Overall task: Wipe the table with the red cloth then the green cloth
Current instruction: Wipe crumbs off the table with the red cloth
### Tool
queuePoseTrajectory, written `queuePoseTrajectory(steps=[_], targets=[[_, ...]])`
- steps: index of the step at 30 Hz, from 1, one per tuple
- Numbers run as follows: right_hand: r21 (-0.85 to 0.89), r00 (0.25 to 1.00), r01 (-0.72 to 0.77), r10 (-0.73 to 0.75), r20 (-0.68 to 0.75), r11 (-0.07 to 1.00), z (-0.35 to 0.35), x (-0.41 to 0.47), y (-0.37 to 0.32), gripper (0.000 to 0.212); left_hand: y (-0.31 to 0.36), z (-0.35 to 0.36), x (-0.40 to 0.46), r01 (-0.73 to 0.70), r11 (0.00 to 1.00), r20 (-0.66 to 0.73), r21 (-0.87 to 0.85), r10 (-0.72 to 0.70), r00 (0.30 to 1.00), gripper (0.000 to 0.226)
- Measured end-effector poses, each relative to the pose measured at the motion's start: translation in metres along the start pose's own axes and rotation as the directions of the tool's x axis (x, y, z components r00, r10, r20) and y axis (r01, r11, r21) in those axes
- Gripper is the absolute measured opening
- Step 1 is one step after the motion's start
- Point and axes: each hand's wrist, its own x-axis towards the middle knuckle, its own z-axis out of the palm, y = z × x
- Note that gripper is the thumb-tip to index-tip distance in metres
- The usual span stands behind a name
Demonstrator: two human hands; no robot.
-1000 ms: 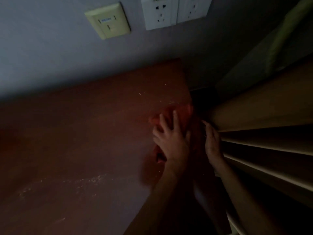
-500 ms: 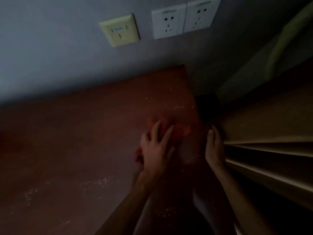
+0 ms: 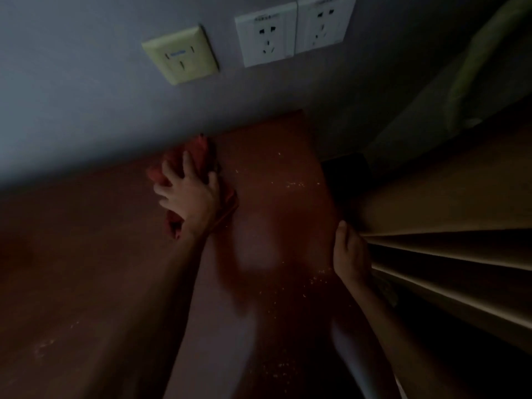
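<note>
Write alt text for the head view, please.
A left hand presses a red cloth flat on a dim brown table near the wall, while the right hand rests at the table's right edge.

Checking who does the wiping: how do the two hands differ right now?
The left hand lies flat with fingers spread on the red cloth, out on the table near the wall. The right hand holds no cloth and rests at the table's right edge beside the wooden shelves. Both are bare.
</note>
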Motion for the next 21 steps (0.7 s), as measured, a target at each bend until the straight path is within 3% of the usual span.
queuePoseTrajectory(steps=[3, 6, 8, 10, 12, 13, 15, 17, 21], targets=[[0.029, 0.999, -0.023, 0.022, 0.042, 0.999, -0.002, 0.001, 0.003, 0.045, 0.049, 0.010, -0.037, -0.186, 0.981, 0.068, 0.052, 0.182, 0.981, 0.072], [0.212, 0.985, -0.172, 0.162, 0.064, 0.962, -0.008, 0.005, 0.003, 0.047, 0.101, 0.021, -0.097, -0.418, 0.908, 0.191, 0.011, 0.409, 0.892, 0.072], [0.386, 0.949, -0.313, 0.298, 0.099, 0.868, -0.014, 0.010, 0.004, 0.047, 0.129, 0.031, -0.138, -0.567, 0.823, 0.287, -0.043, 0.554, 0.782, 0.067], [0.519, 0.901, -0.432, 0.380, 0.211, 0.737, -0.023, 0.011, 0.010, 0.045, 0.147, 0.040, -0.171, -0.713, 0.692, 0.339, -0.110, 0.701, 0.627, 0.056], [0.580, 0.865, -0.497, 0.415, 0.280, 0.645, -0.028, 0.009, 0.017, 0.042, 0.152, 0.043, -0.190, -0.814, 0.561, 0.355, -0.151, 0.799, 0.485, 0.051], [0.601, 0.855, -0.512, 0.434, 0.285, 0.614, -0.029, 0.009, 0.021, 0.039, 0.149, 0.040, -0.193, -0.831, 0.531, 0.350, -0.164, 0.819, 0.454, 0.052], [0.593, 0.839, -0.537, 0.449, 0.306, 0.600, -0.024, 0.010, 0.030, 0.034, 0.130, 0.029, -0.186, -0.812, 0.554, 0.266, -0.183, 0.823, 0.501, 0.055], [0.522, 0.806, -0.589, 0.498, 0.321, 0.617, -0.017, 0.016, 0.036, 0.052, 0.098, 0.018, -0.162, -0.775, 0.612, 0.160, -0.157, 0.790, 0.592, 0.059], [0.225, 0.802, -0.573, 0.482, 0.352, 0.788, -0.015, 0.019, 0.033, 0.061, 0.008, 0.004, -0.065, -0.569, 0.820, 0.024, -0.064, 0.571, 0.821, 0.059]])
